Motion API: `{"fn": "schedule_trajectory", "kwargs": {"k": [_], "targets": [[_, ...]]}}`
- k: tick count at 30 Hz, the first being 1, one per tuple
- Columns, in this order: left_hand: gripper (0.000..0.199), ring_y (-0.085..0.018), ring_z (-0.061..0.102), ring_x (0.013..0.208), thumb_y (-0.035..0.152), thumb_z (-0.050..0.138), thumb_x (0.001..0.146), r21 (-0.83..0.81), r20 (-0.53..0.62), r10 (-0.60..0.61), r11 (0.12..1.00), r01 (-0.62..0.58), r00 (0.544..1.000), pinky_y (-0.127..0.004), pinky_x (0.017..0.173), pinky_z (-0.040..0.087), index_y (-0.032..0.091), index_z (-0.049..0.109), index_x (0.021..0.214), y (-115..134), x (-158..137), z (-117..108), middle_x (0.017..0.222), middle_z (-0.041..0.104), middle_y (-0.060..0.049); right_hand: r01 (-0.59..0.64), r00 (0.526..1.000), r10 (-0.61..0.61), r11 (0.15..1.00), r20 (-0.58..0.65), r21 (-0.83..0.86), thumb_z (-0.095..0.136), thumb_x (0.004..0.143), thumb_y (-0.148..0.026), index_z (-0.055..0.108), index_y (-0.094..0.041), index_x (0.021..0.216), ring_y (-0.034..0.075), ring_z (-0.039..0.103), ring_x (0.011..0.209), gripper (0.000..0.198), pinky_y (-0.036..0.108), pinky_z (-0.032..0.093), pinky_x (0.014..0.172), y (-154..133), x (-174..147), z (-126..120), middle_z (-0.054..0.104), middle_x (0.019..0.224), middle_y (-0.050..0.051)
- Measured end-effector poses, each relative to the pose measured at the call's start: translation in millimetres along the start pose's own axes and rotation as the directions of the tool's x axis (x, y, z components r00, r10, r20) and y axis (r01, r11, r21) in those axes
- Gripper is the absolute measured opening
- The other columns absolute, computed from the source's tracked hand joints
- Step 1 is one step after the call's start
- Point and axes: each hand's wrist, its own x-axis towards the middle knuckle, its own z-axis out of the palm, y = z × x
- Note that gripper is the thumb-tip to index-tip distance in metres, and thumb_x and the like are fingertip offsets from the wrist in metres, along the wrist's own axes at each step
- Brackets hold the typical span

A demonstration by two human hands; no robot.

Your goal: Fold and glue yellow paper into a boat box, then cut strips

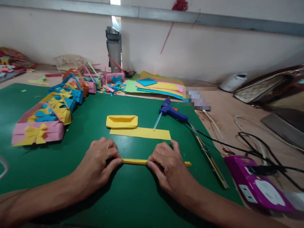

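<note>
A narrow folded yellow paper strip lies across the green mat. My left hand pinches its left end between thumb and fingers. My right hand grips it right of the middle, and the strip's right end sticks out past that hand. Just beyond them lies a flat yellow paper strip, touching a small folded yellow paper box with an open slot on top. A blue glue gun rests behind my right hand, its glue stick reaching over the flat strip.
Several paper baskets with bows, the nearest a pink one, line the left of the green mat. Coloured paper sheets and a grey bottle stand behind. A cutter knife and purple power strip lie right, among cables.
</note>
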Motion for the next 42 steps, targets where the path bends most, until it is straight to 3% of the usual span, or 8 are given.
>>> {"fn": "schedule_trajectory", "kwargs": {"k": [27,42], "targets": [[0.026,-0.020,0.040,0.074,0.026,0.041,0.090,0.186,-0.063,0.031,0.982,-0.019,0.998,-0.037,0.069,0.030,0.018,0.049,0.066,-2.6,1.7,7.9,0.075,0.050,-0.003,-0.007,0.999,0.004,0.998,-0.052,-0.067,0.049,0.083,-0.018,0.053,-0.018,0.064,0.018,0.048,0.076,0.020,0.047,0.021,0.093,2.0,2.8,4.8,0.055,0.070,0.001],[0.021,-0.018,0.042,0.076,0.022,0.042,0.090,0.159,-0.053,0.061,0.986,-0.052,0.997,-0.037,0.072,0.032,0.018,0.051,0.071,-1.8,0.1,6.1,0.079,0.052,-0.003,0.014,0.999,-0.020,0.991,-0.042,-0.131,0.049,0.083,-0.019,0.052,-0.018,0.065,0.019,0.048,0.078,0.019,0.048,0.022,0.091,-0.1,2.5,2.6,0.056,0.072,0.003]]}}
